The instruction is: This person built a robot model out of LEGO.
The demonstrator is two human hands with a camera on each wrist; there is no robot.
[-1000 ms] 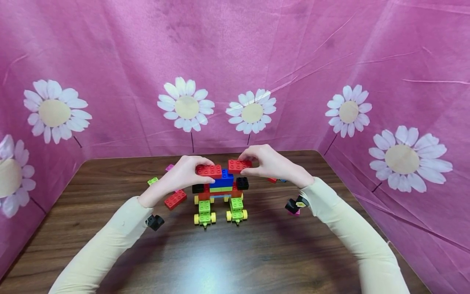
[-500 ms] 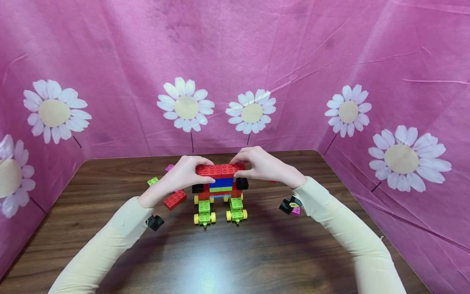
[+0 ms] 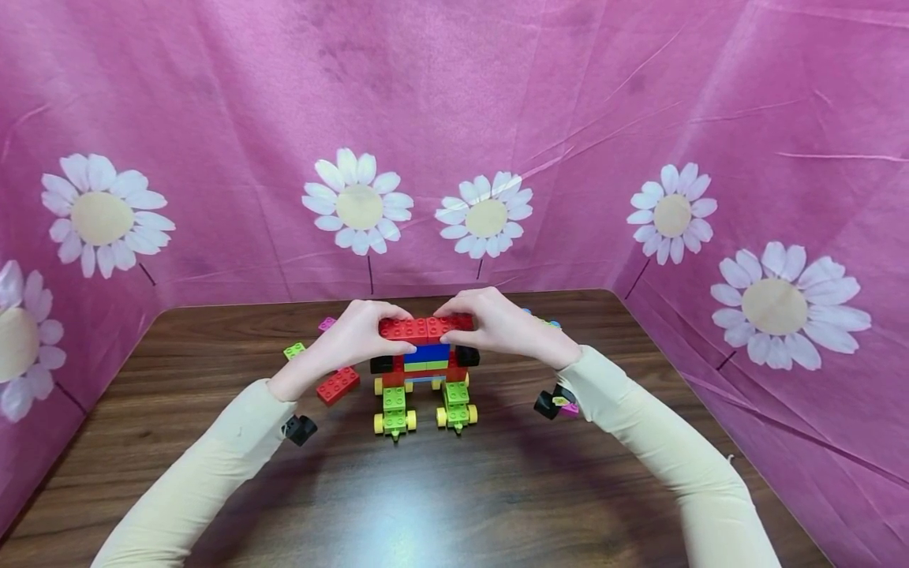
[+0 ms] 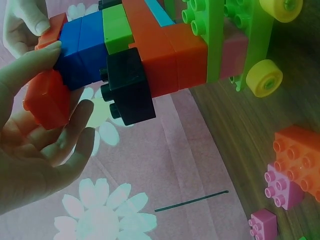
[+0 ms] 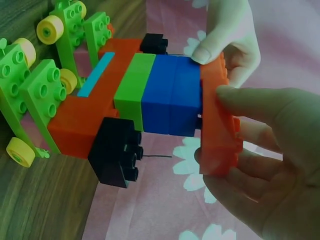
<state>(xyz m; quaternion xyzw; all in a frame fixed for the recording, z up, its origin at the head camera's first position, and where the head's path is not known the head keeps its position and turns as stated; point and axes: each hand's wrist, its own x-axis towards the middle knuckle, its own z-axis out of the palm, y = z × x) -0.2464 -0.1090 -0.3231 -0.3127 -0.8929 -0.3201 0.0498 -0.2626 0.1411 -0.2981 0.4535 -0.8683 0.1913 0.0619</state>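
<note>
Two red bricks lie end to end across the top of a toy-brick build. My left hand (image 3: pixel 358 335) pinches the left red brick (image 3: pixel 403 329) between thumb and fingers. The right red brick (image 5: pixel 217 160) is gripped by my right hand (image 3: pixel 493 322). Beneath them are blue bricks (image 3: pixel 428 355), a lime brick (image 5: pixel 134 77) and a red lower section (image 5: pixel 75 120). A black brick (image 4: pixel 131 86) juts out at each side. Lime wheeled bases (image 3: pixel 394 412) with yellow wheels carry the build. In the right wrist view, a blue stud shows in a narrow gap under the red bricks.
A loose red brick (image 3: pixel 338 386) lies left of the build, with pink bricks (image 4: pixel 282 186) and a lime brick (image 3: pixel 294 350) nearby. More colourful pieces (image 3: pixel 543 319) sit behind my right forearm. A pink flowered cloth (image 3: pixel 426 95) hangs behind the wooden table (image 3: pixel 454 505).
My right hand has moved left and slightly down, bringing its red brick from apart to end to end with the left one over the blue bricks. My left hand has stayed put.
</note>
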